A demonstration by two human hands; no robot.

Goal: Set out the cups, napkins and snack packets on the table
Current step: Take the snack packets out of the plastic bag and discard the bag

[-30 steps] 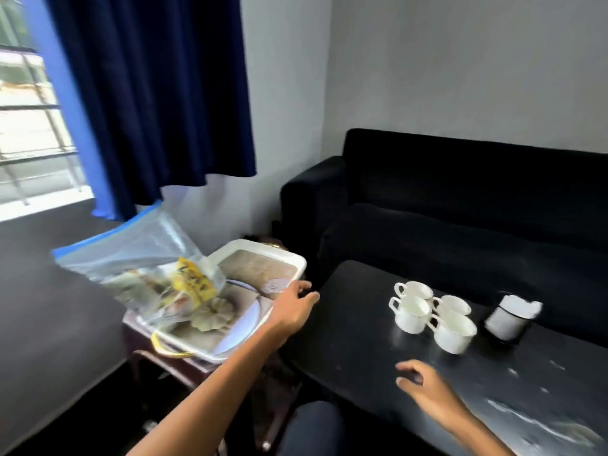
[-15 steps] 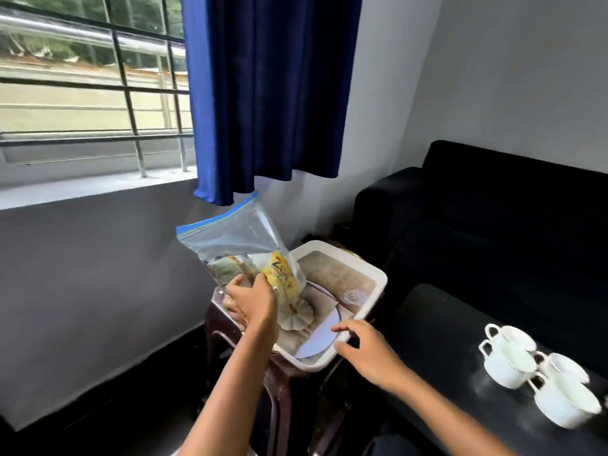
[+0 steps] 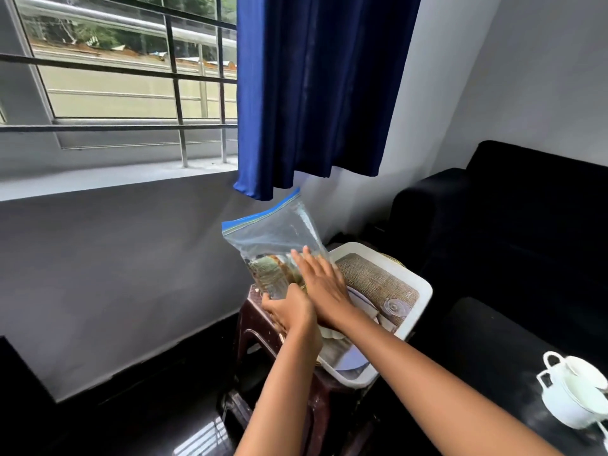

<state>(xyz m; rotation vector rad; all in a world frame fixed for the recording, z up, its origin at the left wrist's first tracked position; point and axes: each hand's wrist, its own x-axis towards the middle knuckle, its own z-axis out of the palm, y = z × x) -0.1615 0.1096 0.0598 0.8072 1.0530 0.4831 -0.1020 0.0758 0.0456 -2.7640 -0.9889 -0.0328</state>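
White cups clustered on the black table at 4 o'clock, handles turned left, well apart from both hands. At centre, left hand curled round the lower edge of the zip-lock bag, fingers tucked under it, gripping. Right hand crossed over the left wrist, fingers straight and slightly spread, laid flat against the bag's near face; no curl, nothing pinched. Bag clear with a blue seal strip, standing tilted with the seal uppermost toward 12 o'clock, snack packets bunched in its bottom, details blurred through the plastic. Bag's base at the left end of a white tray, tray resting on a dark brown plastic stool. In the tray, a woven mat. Beyond at 3 o'clock, black sofa. At 12 o'clock, blue curtain; at 10 o'clock, barred window.
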